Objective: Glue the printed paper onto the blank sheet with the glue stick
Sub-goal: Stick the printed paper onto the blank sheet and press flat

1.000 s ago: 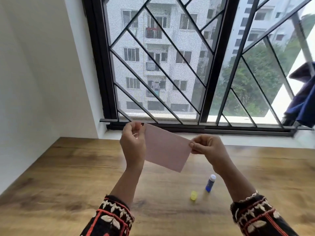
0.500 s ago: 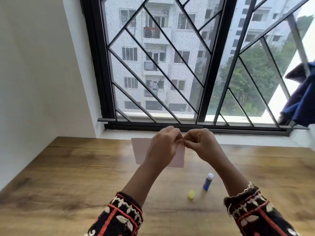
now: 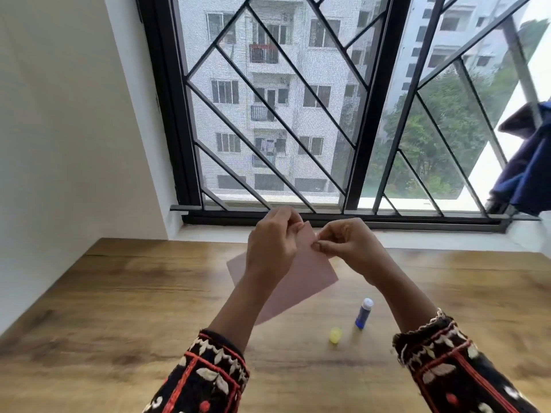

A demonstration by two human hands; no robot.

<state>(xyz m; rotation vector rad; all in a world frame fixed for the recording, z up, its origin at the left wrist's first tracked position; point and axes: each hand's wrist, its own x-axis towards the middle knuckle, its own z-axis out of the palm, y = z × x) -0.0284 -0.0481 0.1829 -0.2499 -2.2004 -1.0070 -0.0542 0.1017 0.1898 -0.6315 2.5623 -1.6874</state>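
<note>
One pale pink paper point(image 3: 310, 278) hangs above the wooden table point(image 3: 119, 308), pinched at its top corner by both the left hand point(image 3: 272, 248) and the right hand point(image 3: 347, 241). The left forearm hides part of it. One blue glue stick point(image 3: 363, 313) stands near one yellow cap point(image 3: 336, 335). Behind is a barred window point(image 3: 357, 114).
</note>
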